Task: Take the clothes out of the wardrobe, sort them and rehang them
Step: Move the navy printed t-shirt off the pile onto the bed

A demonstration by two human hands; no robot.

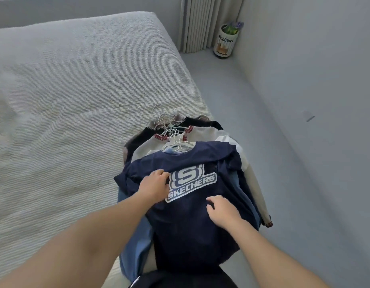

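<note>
The navy T-shirt (192,215) lay on top of the pile, its white SKECHERS logo (190,182) facing up and set at a slant. Under it I could see a light blue garment (136,246) spilling out on the near left, a cream sweater (202,135) with dark red stitching round the neck, and a black sweater (146,134) with pale stitching at the far end. White wire hangers (169,129) stuck out of the collars, their hooks bunched together and pointing toward the far side of the bed.

The whole stack sat at the right edge of the bed (76,90), near its near corner, with one cream sleeve hanging over that edge. The bed wore a pale, ribbed cover. Beyond the edge ran a grey floor (252,111) and a plain wall (315,69), with a pleated curtain (200,23) in the far corner and a small printed bin (226,41) beside it.

My left hand (154,189) lay knuckles up at the logo's left side, fingers curled into the navy cloth and bunching it. My right hand (222,210) rested just below the logo, fingers bent down and pressing on the fabric; whether that grip had actually pinched the cloth I could not tell. Both forearms were bare.
</note>
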